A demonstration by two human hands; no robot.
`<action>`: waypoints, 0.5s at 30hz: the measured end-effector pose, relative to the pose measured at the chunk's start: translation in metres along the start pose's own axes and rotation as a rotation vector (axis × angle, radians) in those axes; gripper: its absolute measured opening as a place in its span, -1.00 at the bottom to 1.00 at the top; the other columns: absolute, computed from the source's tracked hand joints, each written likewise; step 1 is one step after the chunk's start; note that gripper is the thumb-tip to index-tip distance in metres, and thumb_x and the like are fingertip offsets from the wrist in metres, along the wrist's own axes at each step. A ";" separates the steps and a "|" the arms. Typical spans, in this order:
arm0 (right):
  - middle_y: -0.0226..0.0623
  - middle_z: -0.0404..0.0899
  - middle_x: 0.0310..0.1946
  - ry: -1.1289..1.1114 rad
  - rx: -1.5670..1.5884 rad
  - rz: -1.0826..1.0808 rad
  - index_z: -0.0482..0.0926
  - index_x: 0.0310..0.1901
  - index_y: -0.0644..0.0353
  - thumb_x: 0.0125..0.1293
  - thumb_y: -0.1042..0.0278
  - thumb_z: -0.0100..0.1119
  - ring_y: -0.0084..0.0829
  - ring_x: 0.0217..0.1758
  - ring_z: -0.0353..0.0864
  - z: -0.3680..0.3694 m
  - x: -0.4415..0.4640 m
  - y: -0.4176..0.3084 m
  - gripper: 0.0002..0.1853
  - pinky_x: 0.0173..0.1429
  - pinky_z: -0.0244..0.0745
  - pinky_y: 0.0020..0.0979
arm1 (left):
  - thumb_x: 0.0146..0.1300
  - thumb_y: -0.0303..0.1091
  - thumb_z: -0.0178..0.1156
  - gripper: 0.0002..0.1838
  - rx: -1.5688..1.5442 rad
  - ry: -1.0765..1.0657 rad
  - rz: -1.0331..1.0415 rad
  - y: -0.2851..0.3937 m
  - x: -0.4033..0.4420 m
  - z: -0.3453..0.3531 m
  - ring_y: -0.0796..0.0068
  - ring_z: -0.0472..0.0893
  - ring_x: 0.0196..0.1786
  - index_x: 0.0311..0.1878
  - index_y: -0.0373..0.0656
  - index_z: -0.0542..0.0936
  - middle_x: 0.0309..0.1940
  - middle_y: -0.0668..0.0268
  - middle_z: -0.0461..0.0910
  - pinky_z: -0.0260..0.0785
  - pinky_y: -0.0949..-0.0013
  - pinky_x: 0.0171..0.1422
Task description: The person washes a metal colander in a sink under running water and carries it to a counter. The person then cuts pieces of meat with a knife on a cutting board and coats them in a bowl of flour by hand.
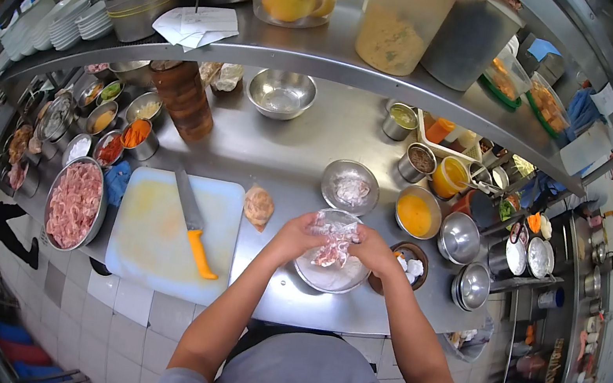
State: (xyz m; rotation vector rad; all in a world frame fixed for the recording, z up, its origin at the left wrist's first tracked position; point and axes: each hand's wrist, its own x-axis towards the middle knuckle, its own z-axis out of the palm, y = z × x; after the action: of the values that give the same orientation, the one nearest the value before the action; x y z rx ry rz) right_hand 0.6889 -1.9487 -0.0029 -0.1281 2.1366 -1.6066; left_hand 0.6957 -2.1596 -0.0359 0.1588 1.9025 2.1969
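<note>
My left hand (295,237) and my right hand (377,251) are closed on a flour-dusted piece of raw meat (333,251), one at each side of it. They hold it over a metal bowl of white flour (329,280) near the counter's front edge. Just behind stands another metal bowl (334,173) with a white-coated lump in it. To the right are a bowl of beaten egg (415,214) and a small wooden bowl (420,281) holding white pieces. A pale raw piece of meat (258,208) lies on the counter left of my left hand.
A yellow-handled knife (194,226) lies on the white cutting board (137,237). Left of it is a pan of raw meat strips (75,204). A pepper mill (181,103) stands behind. The overhead shelf (302,64) crosses above; another person's leg (1,221) shows at far left.
</note>
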 end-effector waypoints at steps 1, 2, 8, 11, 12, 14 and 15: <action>-0.27 0.65 -0.08 0.007 0.003 -0.003 0.51 0.06 0.34 0.10 0.66 0.13 -0.48 -0.04 0.61 -0.002 0.000 0.002 -0.58 0.08 0.50 -0.39 | 0.22 -0.42 0.27 -0.55 0.004 -0.007 0.002 0.005 0.001 -0.001 0.51 0.62 -0.16 0.15 -0.39 0.49 -0.18 0.24 0.66 0.46 0.48 -0.07; -0.26 0.65 -0.07 0.010 0.139 0.008 0.51 0.06 0.33 0.12 0.66 0.12 -0.49 -0.02 0.61 -0.003 0.000 0.004 -0.59 0.09 0.50 -0.40 | 0.22 -0.43 0.26 -0.62 0.090 -0.084 -0.093 0.008 0.002 -0.004 0.53 0.62 -0.15 0.09 -0.39 0.52 -0.16 0.25 0.65 0.47 0.46 -0.05; -0.28 0.64 -0.09 0.068 0.559 0.111 0.51 0.07 0.30 0.18 0.65 0.10 -0.51 -0.04 0.61 -0.001 -0.005 0.013 -0.62 0.08 0.51 -0.45 | 0.25 -0.45 0.23 -0.75 0.049 -0.111 -0.254 0.009 0.006 0.002 0.55 0.62 -0.22 -0.05 -0.36 0.60 -0.22 0.29 0.66 0.47 0.48 -0.06; -0.30 0.64 -0.12 0.121 0.403 0.107 0.51 0.07 0.31 0.17 0.64 0.11 -0.53 -0.10 0.62 0.005 -0.003 0.023 -0.62 0.03 0.52 -0.47 | 0.28 -0.47 0.19 -0.77 -0.038 -0.091 -0.254 0.007 0.005 0.007 0.56 0.62 -0.23 -0.03 -0.35 0.59 -0.22 0.29 0.66 0.47 0.49 -0.08; -0.30 0.63 -0.13 0.131 0.163 0.050 0.51 0.06 0.32 0.17 0.63 0.12 -0.54 -0.12 0.62 0.006 -0.003 0.026 -0.62 0.01 0.52 -0.47 | 0.29 -0.49 0.16 -0.78 -0.095 -0.099 -0.241 0.006 0.004 0.009 0.56 0.62 -0.24 -0.03 -0.34 0.59 -0.22 0.29 0.66 0.47 0.49 -0.09; -0.30 0.64 -0.14 0.112 0.238 0.047 0.52 0.05 0.31 0.16 0.63 0.13 -0.55 -0.15 0.62 0.003 -0.002 0.030 -0.63 -0.02 0.52 -0.47 | 0.31 -0.49 0.15 -0.79 -0.102 -0.086 -0.237 0.004 0.004 0.012 0.55 0.62 -0.23 -0.02 -0.33 0.59 -0.22 0.29 0.66 0.48 0.48 -0.08; -0.31 0.64 -0.16 0.088 0.311 0.045 0.54 0.03 0.31 0.15 0.63 0.13 -0.56 -0.17 0.62 0.002 0.000 0.032 -0.64 -0.06 0.53 -0.48 | 0.32 -0.50 0.13 -0.79 -0.112 -0.068 -0.232 0.004 0.003 0.011 0.55 0.63 -0.22 -0.02 -0.32 0.59 -0.22 0.29 0.66 0.48 0.47 -0.07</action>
State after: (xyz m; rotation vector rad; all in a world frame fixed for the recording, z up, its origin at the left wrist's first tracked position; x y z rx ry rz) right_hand 0.6962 -1.9402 -0.0324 0.0913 1.9071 -1.9246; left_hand 0.6947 -2.1482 -0.0309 -0.0058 1.6650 2.1073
